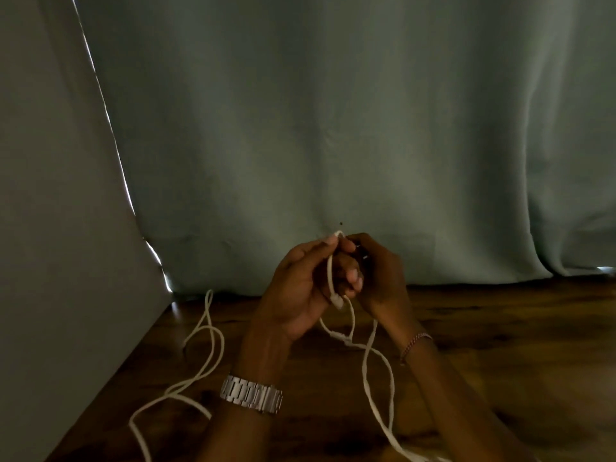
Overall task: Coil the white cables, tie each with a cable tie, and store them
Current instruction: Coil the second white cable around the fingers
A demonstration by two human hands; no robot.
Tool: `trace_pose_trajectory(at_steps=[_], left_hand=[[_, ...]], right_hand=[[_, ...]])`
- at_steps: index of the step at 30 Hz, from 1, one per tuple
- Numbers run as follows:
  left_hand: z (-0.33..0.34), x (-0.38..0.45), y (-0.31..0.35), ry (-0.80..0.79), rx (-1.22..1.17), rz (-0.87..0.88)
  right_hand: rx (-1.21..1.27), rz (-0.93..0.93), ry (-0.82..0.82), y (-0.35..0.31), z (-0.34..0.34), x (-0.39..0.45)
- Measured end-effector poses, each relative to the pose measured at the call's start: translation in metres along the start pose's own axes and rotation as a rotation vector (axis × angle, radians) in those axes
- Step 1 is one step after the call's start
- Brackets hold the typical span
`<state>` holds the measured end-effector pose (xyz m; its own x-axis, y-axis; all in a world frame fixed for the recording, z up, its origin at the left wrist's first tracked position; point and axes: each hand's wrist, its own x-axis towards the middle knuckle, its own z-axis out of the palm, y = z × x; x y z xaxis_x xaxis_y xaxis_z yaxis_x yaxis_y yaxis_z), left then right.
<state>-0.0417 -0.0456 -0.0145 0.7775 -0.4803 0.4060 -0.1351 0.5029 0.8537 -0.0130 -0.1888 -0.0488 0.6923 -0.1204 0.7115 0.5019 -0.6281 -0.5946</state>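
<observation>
Dim light, wooden tabletop (483,345), grey-green curtain (333,128) hanging behind it down to the table edge. Both hands raised together just above the table, near the curtain. Left hand (300,288), steel-link watch (251,397) on its wrist, has thumb and fingers curled round a white cable (330,275); a bend of the cable peeks out above the fingertips and a plug-like end shows at the heel of the palm. Right hand (376,275), thin bracelet (416,341) on its wrist, is curled in against the left, fingers pinching the same cable near the top, though its fingertips are partly hidden. From the hands the cable drops in slack loops, crosses itself below the wrists and trails toward the near right edge. A second run of white cable (200,361) lies loose on the table to the left, near the grey wall (50,228); whether it is a separate cable I cannot tell. No cable tie or storage place visible. Judgement: coiling has barely started, first loop being formed. To do it well, keep the left grip firm on the gathered end, let the right feed even loops of matching size, and work out the crossing below before it gets pulled into the coil as a knot.
</observation>
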Motion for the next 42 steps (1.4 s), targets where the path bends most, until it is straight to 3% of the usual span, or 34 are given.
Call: trace_pose_trajectory(at_steps=[4, 6, 8, 11, 18, 22, 27, 32, 34, 39, 42], left_hand=[[0.003, 0.000, 0.003, 0.029, -0.001, 0.029], [0.003, 0.004, 0.003, 0.043, -0.054, 0.049], [0.000, 0.008, 0.002, 0.081, -0.072, 0.072], [-0.011, 0.011, -0.001, 0.155, -0.039, 0.099], [-0.028, 0.017, -0.016, 0.360, 0.067, 0.142], [-0.031, 0.017, -0.020, 0.419, 0.300, 0.161], [-0.030, 0.012, -0.018, 0.312, 0.541, 0.159], [-0.033, 0.008, -0.020, 0.253, 0.818, 0.154], [-0.037, 0.006, -0.021, 0.249, 0.874, 0.154], [-0.033, 0.004, -0.021, 0.172, 0.888, 0.092], [-0.023, 0.004, -0.020, 0.172, 0.808, 0.114]], right_hand=[[0.284, 0.157, -0.206, -0.011, -0.004, -0.005], [0.133, 0.224, -0.317, -0.019, -0.007, -0.006], [-0.107, 0.203, -0.544, -0.028, -0.011, -0.006], [-0.182, 0.174, -0.709, -0.037, -0.016, -0.010], [-0.415, 0.052, -0.908, -0.052, -0.034, -0.008], [-0.508, -0.032, -0.890, -0.054, -0.046, -0.008], [-0.526, -0.091, -0.834, -0.056, -0.059, -0.002], [-0.357, -0.058, -1.025, -0.072, -0.080, -0.006], [-0.327, -0.081, -0.954, -0.073, -0.092, -0.005], [-0.409, -0.277, -0.355, -0.060, -0.102, 0.009], [-0.372, -0.306, -0.127, -0.048, -0.090, 0.013]])
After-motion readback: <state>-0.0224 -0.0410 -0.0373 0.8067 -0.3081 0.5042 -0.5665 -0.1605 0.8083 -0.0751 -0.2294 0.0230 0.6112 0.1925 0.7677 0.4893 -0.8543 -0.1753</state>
